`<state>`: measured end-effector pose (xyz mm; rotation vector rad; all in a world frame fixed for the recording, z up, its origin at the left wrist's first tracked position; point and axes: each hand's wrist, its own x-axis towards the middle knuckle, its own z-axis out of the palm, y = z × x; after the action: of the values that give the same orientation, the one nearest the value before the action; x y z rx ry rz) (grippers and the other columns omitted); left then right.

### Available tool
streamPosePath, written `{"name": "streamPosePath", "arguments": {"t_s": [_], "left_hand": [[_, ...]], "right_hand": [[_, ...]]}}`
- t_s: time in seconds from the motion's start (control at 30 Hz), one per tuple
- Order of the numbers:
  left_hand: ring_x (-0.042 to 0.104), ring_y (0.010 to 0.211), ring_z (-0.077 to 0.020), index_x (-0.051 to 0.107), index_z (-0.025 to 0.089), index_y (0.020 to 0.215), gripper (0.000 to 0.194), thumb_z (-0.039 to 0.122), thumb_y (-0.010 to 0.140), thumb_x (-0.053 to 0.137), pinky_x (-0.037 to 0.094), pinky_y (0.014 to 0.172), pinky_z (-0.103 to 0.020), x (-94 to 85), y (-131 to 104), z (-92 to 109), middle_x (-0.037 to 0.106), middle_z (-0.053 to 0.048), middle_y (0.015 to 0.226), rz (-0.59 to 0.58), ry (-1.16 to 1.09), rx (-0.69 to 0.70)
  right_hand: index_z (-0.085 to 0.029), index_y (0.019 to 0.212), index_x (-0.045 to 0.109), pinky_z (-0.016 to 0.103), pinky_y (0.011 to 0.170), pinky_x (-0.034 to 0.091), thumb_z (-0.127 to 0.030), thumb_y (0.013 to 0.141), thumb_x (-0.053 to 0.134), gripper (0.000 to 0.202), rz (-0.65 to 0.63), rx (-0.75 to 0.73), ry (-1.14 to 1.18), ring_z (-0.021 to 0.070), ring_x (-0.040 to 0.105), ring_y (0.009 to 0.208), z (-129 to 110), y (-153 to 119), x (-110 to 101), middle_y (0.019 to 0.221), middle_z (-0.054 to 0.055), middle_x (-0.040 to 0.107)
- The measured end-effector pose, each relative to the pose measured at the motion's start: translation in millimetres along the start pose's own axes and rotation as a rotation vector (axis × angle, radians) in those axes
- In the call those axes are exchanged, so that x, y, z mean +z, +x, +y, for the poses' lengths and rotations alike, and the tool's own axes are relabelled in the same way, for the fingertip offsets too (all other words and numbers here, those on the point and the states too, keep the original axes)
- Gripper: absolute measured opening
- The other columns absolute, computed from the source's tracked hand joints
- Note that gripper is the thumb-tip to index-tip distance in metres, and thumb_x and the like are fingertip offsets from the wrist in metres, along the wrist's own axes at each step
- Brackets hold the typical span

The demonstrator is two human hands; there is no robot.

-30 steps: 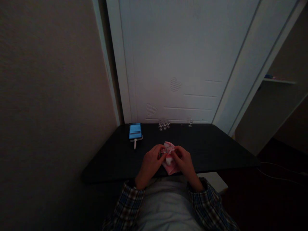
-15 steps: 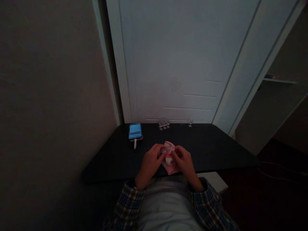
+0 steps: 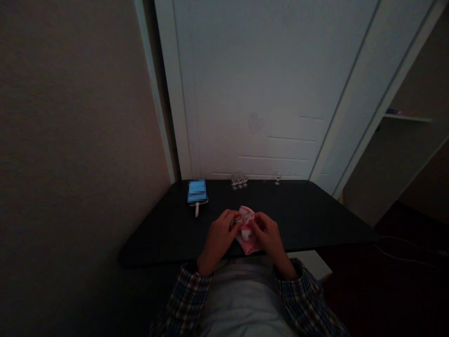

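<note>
At the front edge of the dark table, my left hand (image 3: pixel 220 235) and my right hand (image 3: pixel 269 234) meet over a crumpled pink and white cloth (image 3: pixel 248 244). My left fingers are closed at the cloth's left side, around a small clear, glassy-looking piece that they mostly hide. The right thumb and fingers pinch the cloth's upper right part. Its lower corner hangs down between the wrists, close to the table edge. Dim light blurs the details between the fingertips.
Several small stemmed glasses (image 3: pixel 239 181) stand grouped at the table's back, with one single glass (image 3: pixel 278 179) further right. A lit phone (image 3: pixel 197 191) rests on a white stand at the back left. Behind the table (image 3: pixel 315 215) rises a white panelled door (image 3: pixel 252 84).
My fingers shift very slightly on the cloth, and the picture is a little brighter. Everything else stays in place.
</note>
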<state>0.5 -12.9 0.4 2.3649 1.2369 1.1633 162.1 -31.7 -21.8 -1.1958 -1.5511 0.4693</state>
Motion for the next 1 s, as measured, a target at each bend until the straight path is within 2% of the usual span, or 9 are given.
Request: {"name": "streamPosePath", "arguments": {"t_s": [0.23, 0.5, 0.7, 1.0], "left_hand": [[0.056, 0.088, -0.0171, 0.052, 0.021, 0.106, 0.026, 0.017, 0.08, 0.05, 0.045, 0.079, -0.03, 0.5, 0.4, -1.7, 0.058, -0.003, 0.099, 0.054, -0.035, -0.003], [0.055, 0.098, -0.0174, 0.05, 0.022, 0.111, 0.033, 0.01, 0.081, 0.044, 0.045, 0.086, -0.032, 4.6, 1.2, -9.1, 0.058, -0.004, 0.11, 0.059, -0.077, -0.009], [0.058, 0.096, -0.0177, 0.05, 0.023, 0.111, 0.026, 0.021, 0.086, 0.042, 0.045, 0.082, -0.03, 3.0, 0.0, -8.5, 0.061, -0.003, 0.11, 0.025, -0.077, -0.041], [0.06, 0.078, -0.0162, 0.053, 0.021, 0.105, 0.027, 0.037, 0.089, 0.038, 0.044, 0.068, -0.025, -1.9, -0.1, -2.3, 0.063, -0.002, 0.085, -0.013, -0.034, -0.059]], "right_hand": [[-0.018, 0.088, 0.059, 0.022, 0.059, 0.041, -0.032, 0.084, 0.05, 0.017, 0.011, -0.007, 0.006, 0.0136, 0.055, 0.066, 0.6, -0.7, 0.4, 0.077, 0.002, 0.061], [-0.018, 0.089, 0.059, 0.022, 0.06, 0.041, -0.031, 0.084, 0.05, 0.017, 0.012, -0.008, -0.011, 0.0133, 0.054, 0.066, -0.4, -0.9, 0.2, 0.077, 0.001, 0.061], [-0.019, 0.089, 0.059, 0.023, 0.061, 0.042, -0.033, 0.084, 0.051, 0.018, 0.019, 0.004, 0.002, 0.014, 0.055, 0.068, 1.7, -0.7, 0.0, 0.077, 0.001, 0.061], [-0.018, 0.088, 0.059, 0.023, 0.062, 0.042, -0.034, 0.084, 0.049, 0.019, 0.026, 0.023, 0.029, 0.0147, 0.056, 0.069, 3.1, -0.1, 0.0, 0.078, 0.002, 0.062]]}}
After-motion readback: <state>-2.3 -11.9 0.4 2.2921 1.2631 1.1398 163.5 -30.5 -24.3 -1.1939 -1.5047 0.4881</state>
